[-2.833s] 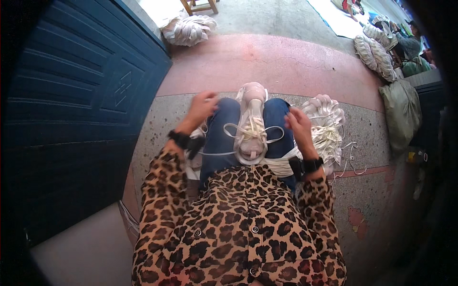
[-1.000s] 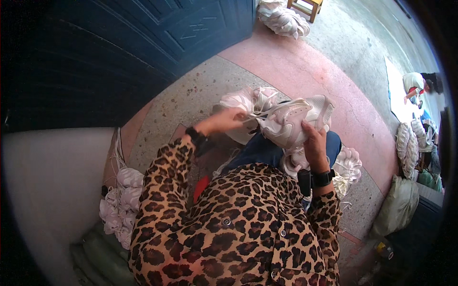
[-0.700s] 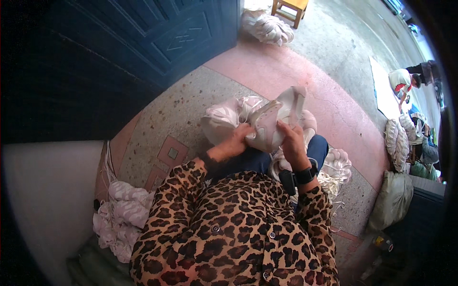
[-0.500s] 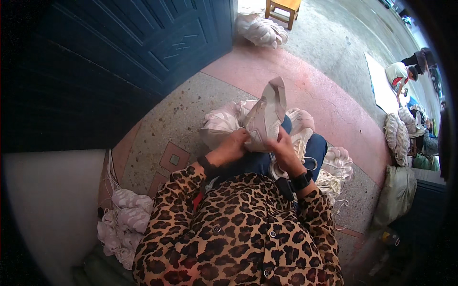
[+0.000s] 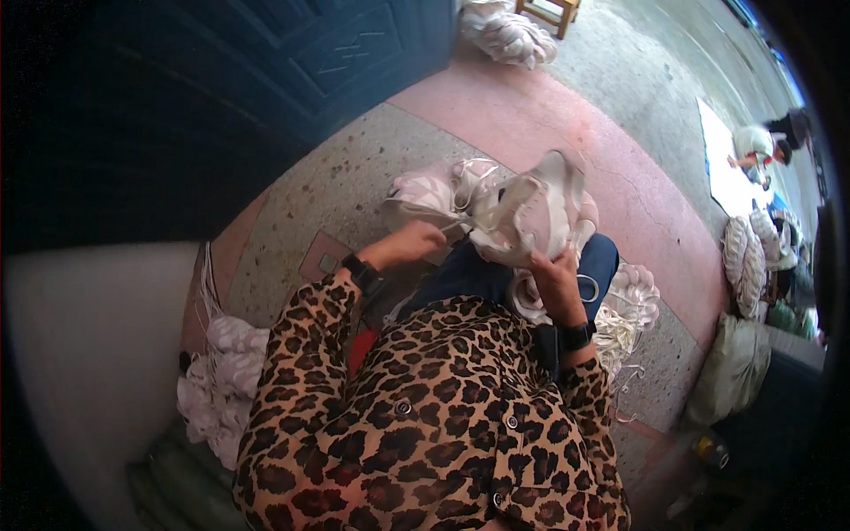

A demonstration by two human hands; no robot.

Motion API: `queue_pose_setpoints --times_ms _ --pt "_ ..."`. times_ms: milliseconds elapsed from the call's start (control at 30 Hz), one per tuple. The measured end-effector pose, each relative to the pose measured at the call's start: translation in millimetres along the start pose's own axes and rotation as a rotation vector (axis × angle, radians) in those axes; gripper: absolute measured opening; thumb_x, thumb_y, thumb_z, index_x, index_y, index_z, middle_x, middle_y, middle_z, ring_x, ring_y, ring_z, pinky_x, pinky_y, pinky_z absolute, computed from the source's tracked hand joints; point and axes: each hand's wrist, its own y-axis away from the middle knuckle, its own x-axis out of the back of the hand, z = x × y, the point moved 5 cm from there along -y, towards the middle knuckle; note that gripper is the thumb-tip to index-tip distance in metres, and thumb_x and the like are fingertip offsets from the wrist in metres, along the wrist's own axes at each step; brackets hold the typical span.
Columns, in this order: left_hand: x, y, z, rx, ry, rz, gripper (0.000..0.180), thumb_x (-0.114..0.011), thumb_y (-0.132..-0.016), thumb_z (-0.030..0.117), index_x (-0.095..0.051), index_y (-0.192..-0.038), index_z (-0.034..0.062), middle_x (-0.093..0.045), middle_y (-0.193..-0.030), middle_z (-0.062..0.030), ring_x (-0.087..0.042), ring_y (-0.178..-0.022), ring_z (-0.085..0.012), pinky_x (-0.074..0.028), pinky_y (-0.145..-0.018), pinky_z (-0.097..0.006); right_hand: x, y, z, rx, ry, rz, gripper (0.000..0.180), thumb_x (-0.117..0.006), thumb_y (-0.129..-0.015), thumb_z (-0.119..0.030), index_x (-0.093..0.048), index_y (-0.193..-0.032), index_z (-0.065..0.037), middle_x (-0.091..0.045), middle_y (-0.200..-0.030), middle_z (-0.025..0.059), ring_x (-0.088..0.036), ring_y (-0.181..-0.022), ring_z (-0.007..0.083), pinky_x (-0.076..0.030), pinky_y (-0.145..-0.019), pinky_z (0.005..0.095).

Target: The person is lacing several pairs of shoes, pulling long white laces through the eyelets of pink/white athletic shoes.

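A pale pink and off-white shoe upper (image 5: pixel 529 214), without a sole, is held over my lap. My right hand (image 5: pixel 556 281) grips its lower right edge, fingers closed. To the left of the upper, my left hand (image 5: pixel 413 245) is closed in a pinch. A thin pale shoelace (image 5: pixel 459 221) appears to run from it to the upper; the fingertips are blurred. Beyond my left hand lies a bunch of similar uppers (image 5: pixel 421 193) on the floor. Beside my right knee is another bunch (image 5: pixel 636 292), with loose pale laces (image 5: pixel 611 341) next to it.
A dark blue door (image 5: pixel 354 71) stands at the far left. More uppers (image 5: pixel 232 380) are heaped at my left. A bundle (image 5: pixel 509 35) lies by a wooden stool (image 5: pixel 551 12). At right are further bundles (image 5: pixel 742 265), a pale sack (image 5: pixel 731 367) and a person (image 5: pixel 760 149) bending over a white sheet.
My left hand has let go of the upper's edge and drawn back to the left. The upper has turned and tilted to the right, still in my right hand. The view has shifted slightly.
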Motion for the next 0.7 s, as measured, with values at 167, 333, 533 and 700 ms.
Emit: queue_pose_setpoints --times_ms 167,333,533,700 --pt "-51.7 -24.3 -97.3 0.071 0.1 0.236 0.047 -0.068 -0.085 0.016 -0.062 -0.126 -0.0062 -0.064 -0.127 -0.0272 -0.062 -0.118 -0.034 -0.05 -0.097 -0.04 -15.0 5.9 6.5 0.01 -0.219 -0.047 0.07 -0.078 -0.087 -0.021 -0.045 -0.143 0.004 -0.062 -0.133 0.0137 -0.063 -0.116 0.0234 -0.049 -0.101 0.0351" --pt "-1.4 -71.3 -86.1 0.192 0.172 0.553 0.043 -0.068 -0.086 0.024 -0.066 -0.118 -0.0043 -0.071 -0.107 -0.0258 -0.069 -0.101 -0.0374 -0.053 -0.088 -0.042 -9.9 7.7 8.3 -0.011 -0.169 -0.037 0.069 -0.077 -0.09 -0.02 -0.043 -0.145 0.002 -0.062 -0.134 0.0116 -0.063 -0.115 0.0213 -0.05 -0.099 0.0331" --pt "-9.2 -59.7 -65.9 -0.273 -0.48 0.538 0.035 -0.071 -0.086 0.038 -0.076 -0.109 0.0119 -0.071 -0.092 -0.0212 -0.069 -0.087 -0.0353 -0.055 -0.083 -0.044 -18.4 3.5 10.8 -0.019 -0.266 -0.061 0.067 -0.078 -0.089 -0.022 -0.046 -0.142 0.003 -0.062 -0.135 0.0119 -0.062 -0.118 0.0212 -0.047 -0.103 0.035" --pt "5.1 -77.7 -74.5 0.028 -0.192 0.407 0.041 -0.078 -0.081 0.044 -0.078 -0.095 0.0051 -0.073 -0.078 -0.0123 -0.07 -0.075 -0.0293 -0.054 -0.07 -0.039 9.1 1.5 33.3 -0.13 -0.031 -0.019 0.027 -0.072 -0.094 -0.019 -0.06 -0.111 -0.001 -0.059 -0.079 -0.0008 -0.056 -0.065 0.0126 -0.044 -0.058 0.0305"
